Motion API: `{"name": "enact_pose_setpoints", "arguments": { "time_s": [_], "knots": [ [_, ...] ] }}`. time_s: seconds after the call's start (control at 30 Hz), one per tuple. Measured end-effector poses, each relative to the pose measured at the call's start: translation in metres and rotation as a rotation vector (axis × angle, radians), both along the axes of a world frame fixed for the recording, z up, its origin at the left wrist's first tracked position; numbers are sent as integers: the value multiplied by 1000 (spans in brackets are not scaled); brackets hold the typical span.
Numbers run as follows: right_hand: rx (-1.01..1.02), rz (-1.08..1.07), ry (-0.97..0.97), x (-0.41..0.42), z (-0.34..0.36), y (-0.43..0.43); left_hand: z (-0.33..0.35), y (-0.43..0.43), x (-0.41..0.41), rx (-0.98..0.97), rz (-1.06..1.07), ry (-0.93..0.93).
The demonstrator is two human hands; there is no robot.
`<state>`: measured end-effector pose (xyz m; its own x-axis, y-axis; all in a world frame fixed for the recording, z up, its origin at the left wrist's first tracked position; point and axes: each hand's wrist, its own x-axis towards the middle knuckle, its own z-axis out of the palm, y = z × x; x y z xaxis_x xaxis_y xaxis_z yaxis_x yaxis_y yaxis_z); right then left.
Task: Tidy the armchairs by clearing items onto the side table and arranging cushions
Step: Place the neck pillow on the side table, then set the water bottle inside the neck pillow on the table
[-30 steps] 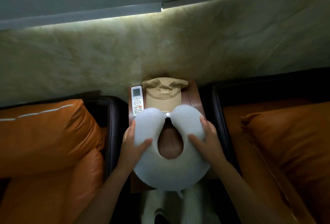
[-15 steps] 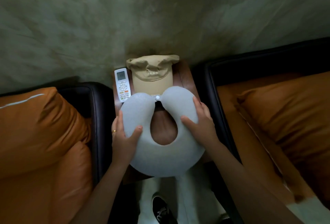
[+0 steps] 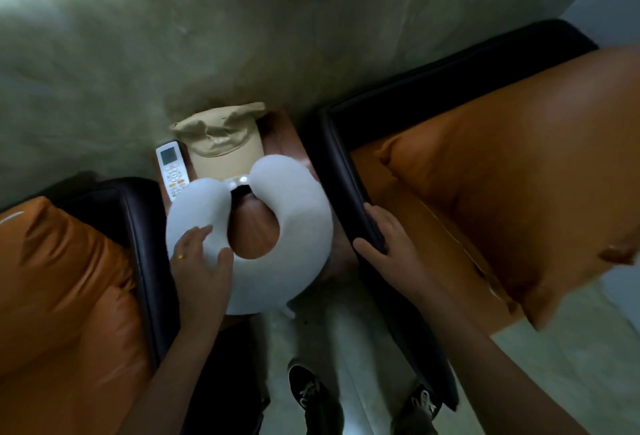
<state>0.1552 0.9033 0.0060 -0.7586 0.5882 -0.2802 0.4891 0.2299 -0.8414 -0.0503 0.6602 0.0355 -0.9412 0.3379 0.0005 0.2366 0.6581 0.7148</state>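
A white U-shaped neck pillow (image 3: 294, 226) lies on the brown side table (image 3: 282, 133) between two armchairs. Behind it sit a tan cap (image 3: 221, 138) and a white remote control (image 3: 172, 167). My left hand (image 3: 199, 261) rests flat on the pillow's left arm, fingers spread. My right hand (image 3: 384, 242) is off the pillow and lies over the black armrest (image 3: 341, 171) of the right armchair, fingers curled on its edge. Orange cushions fill both seats: one on the left (image 3: 62, 261), one on the right (image 3: 519, 174).
A pale stone wall (image 3: 242, 36) rises just behind the table. My dark shoes (image 3: 308, 396) stand on the light floor in front of it. The left armchair's black armrest (image 3: 142, 244) borders the table's left side.
My right hand has left the neck pillow and moved right onto the right armchair's armrest. My left hand stays on the pillow. The view has swung toward the right chair.
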Motion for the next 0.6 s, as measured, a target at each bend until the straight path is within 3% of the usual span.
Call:
{"name": "enact_pose_setpoints", "arguments": {
  "time_s": [0.1, 0.23, 0.47, 0.6],
  "knots": [
    [-63, -60, 12, 62, -1, 1, 10, 19, 52, 138, -213, 44],
    [-162, -137, 16, 150, -11, -1, 3, 47, 117, 161, -496, 83],
    [-110, -184, -96, 257, -53, 12, -58, 87, 226, 104, -536, -316],
    [-74, -175, -179, 290, -107, 11, -98, 98, 278, 3, -608, -419]
  ]
}}
